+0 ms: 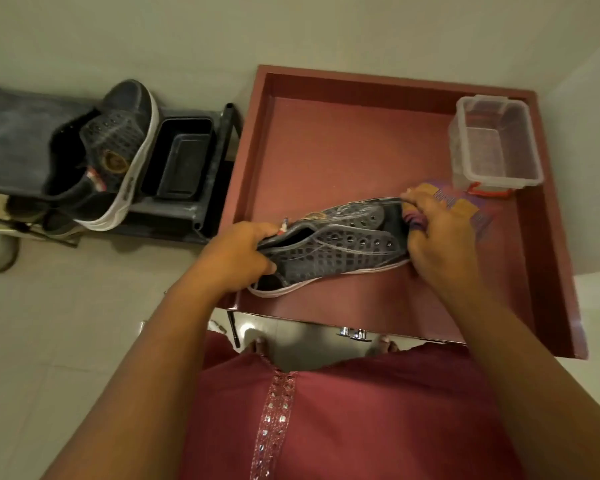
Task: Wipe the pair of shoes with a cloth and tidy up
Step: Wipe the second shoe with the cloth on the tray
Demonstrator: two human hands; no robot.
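Observation:
A dark grey perforated shoe (329,247) with a white sole lies on its side over the red tabletop (343,150). My left hand (238,254) grips its heel end. At the toe end, my right hand (437,237) holds a purple-and-orange cloth (461,206) bunched against the shoe. The second shoe (118,150) of the pair stands tilted on a dark rack (18,133) at the left.
A clear plastic box (496,143) with a red latch sits at the table's far right corner. A black tray (181,164) lies on the rack beside the second shoe. The raised red rim (551,237) bounds the tabletop. Pale tiled floor surrounds everything.

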